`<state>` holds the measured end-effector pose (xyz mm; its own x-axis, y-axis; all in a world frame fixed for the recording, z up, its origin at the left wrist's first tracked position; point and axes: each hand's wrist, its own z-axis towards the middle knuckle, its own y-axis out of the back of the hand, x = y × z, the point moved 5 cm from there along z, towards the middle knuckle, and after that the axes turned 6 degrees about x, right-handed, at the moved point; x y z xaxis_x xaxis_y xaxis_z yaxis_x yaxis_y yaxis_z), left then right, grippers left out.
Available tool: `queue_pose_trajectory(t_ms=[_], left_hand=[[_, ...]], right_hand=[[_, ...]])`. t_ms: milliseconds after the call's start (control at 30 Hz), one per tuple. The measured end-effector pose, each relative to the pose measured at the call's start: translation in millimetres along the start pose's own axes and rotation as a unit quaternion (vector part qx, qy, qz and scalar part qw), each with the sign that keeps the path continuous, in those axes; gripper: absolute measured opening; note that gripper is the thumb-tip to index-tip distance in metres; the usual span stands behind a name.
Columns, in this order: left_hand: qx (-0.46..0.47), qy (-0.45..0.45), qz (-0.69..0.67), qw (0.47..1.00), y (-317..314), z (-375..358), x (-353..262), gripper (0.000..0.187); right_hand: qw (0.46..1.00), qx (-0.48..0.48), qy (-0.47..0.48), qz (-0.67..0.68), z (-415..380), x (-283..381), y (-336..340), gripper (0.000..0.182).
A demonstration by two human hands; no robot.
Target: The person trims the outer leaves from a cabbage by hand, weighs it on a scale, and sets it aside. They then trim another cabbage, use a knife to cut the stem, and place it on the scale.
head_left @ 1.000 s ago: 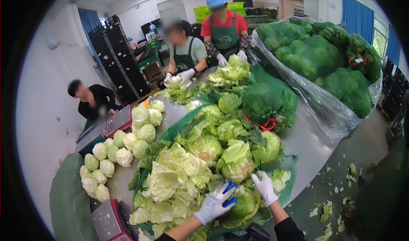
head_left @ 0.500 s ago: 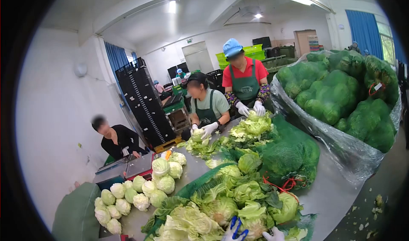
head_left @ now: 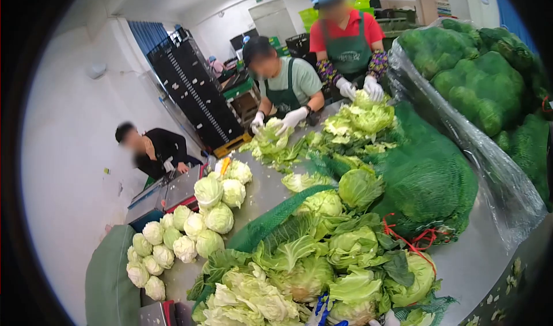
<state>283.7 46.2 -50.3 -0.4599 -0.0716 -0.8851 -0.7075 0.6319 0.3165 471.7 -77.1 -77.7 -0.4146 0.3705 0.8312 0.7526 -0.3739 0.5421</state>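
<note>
At the bottom edge of the head view, my left hand (head_left: 321, 314) shows only in part, in a white glove with blue on it. My right hand (head_left: 387, 319), also white-gloved, is mostly cut off by the same edge. Between them sits a leafy cabbage (head_left: 356, 294), its pale base toward me; both hands are close against its lower sides. The fingers are too hidden to show a grip. More untrimmed cabbages (head_left: 247, 294) lie around it on an opened green net bag (head_left: 271, 222) with a red tie (head_left: 412, 242).
Trimmed cabbages (head_left: 196, 225) are piled left on the metal table (head_left: 253, 202). A full green net sack (head_left: 426, 176) lies right, beside a plastic-lined bin (head_left: 484, 176) of more sacks. Two gloved co-workers handle cabbages across the table; another person (head_left: 164, 153) stands far left.
The view has tilted down and moved closer, so my hands sit lower and further out of frame. The co-workers' hands have shifted slightly on their cabbages.
</note>
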Motion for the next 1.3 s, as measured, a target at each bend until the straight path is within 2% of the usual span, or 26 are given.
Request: queue_pose_trajectory(t_ms=[67,100,133,200,233,300,333,400,500,533,633,700,733,800,833,867,933,967,1000,1067,1100,1133,1200,1267,1300], left_hand=[[0.020,0.017,-0.014,1.000,-3,-2,16,0.098],[0.031,-0.002,-0.007,1.000,-3,-1,-4,0.099],[0.032,0.001,-0.007,0.999,-3,0,-4,0.101],[0.055,0.013,-0.051,0.997,-2,0,-12,0.102],[0.059,-0.006,-0.049,0.997,0,2,-14,0.103],[0.056,-0.015,-0.054,0.997,-1,4,-12,0.103],[0.057,-0.025,-0.055,0.997,-1,4,-11,0.102],[0.038,-0.042,-0.072,0.996,-5,6,-10,0.102],[0.026,-0.065,-0.117,0.991,-9,12,-14,0.102],[0.021,-0.064,-0.142,0.988,-7,11,-18,0.102],[0.041,-0.072,-0.226,0.971,-2,2,-35,0.100],[0.054,-0.092,-0.256,0.961,5,-21,-54,0.099],[0.035,-0.153,-0.164,0.974,13,-32,-70,0.097],[-0.002,-0.268,0.025,0.963,29,-61,-107,0.093],[-0.017,-0.276,0.084,0.957,37,-78,-127,0.084],[-0.015,-0.278,0.083,0.957,46,-94,-142,0.084],[-0.019,-0.339,0.159,0.927,63,-126,-173,0.071],[-0.058,-0.375,0.284,0.881,73,-138,-190,0.071],[-0.083,-0.397,0.285,0.869,84,-149,-190,0.070],[-0.115,-0.393,0.354,0.841,103,-181,-197,0.070],[-0.152,-0.398,0.377,0.822,117,-196,-199,0.071],[-0.148,-0.418,0.365,0.819,132,-205,-203,0.067],[-0.165,-0.429,0.289,0.840,158,-212,-189,0.072],[-0.159,-0.420,0.262,0.854,182,-208,-179,0.078],[-0.157,-0.443,0.277,0.838,191,-202,-171,0.079]], right_hand=[[1.000,-0.020,-0.014,-0.020,-1,4,5,0.043],[0.999,0.006,-0.023,0.021,-3,-15,-5,0.045],[0.995,-0.022,0.015,-0.092,-5,-9,-2,0.048],[1.000,-0.003,0.000,-0.018,-2,-5,4,0.048],[1.000,0.000,-0.001,-0.024,-2,-9,5,0.048],[0.987,0.053,-0.107,0.103,0,-17,-2,0.044],[0.988,0.054,-0.104,0.100,5,-11,1,0.044],[0.966,0.094,-0.129,0.203,8,5,5,0.038],[0.999,0.005,0.010,0.041,6,8,3,0.027],[0.997,0.028,-0.018,0.073,5,11,5,0.025],[0.998,0.013,0.030,0.058,-1,30,13,0.022],[0.983,0.005,0.037,0.178,-19,62,32,0.018],[0.983,0.009,0.055,0.177,-24,55,32,0.015],[0.980,-0.022,0.070,0.186,-36,62,36,0.018],[0.980,-0.024,0.070,0.184,-45,77,44,0.018],[0.970,0.001,0.027,0.240,-52,96,51,0.021],[0.933,0.046,-0.051,0.354,-64,126,53,0.030],[0.914,0.073,-0.057,0.395,-70,136,53,0.026],[0.893,0.101,-0.064,0.434,-77,144,49,0.024],[0.852,0.168,-0.028,0.495,-87,164,35,0.035],[0.833,0.178,-0.034,0.523,-95,187,25,0.033],[0.824,0.214,-0.023,0.524,-98,197,12,0.042],[0.781,0.291,-0.031,0.552,-105,216,-15,0.041],[0.776,0.358,-0.015,0.518,-106,233,-44,0.049],[0.780,0.367,-0.028,0.506,-102,237,-61,0.054]])
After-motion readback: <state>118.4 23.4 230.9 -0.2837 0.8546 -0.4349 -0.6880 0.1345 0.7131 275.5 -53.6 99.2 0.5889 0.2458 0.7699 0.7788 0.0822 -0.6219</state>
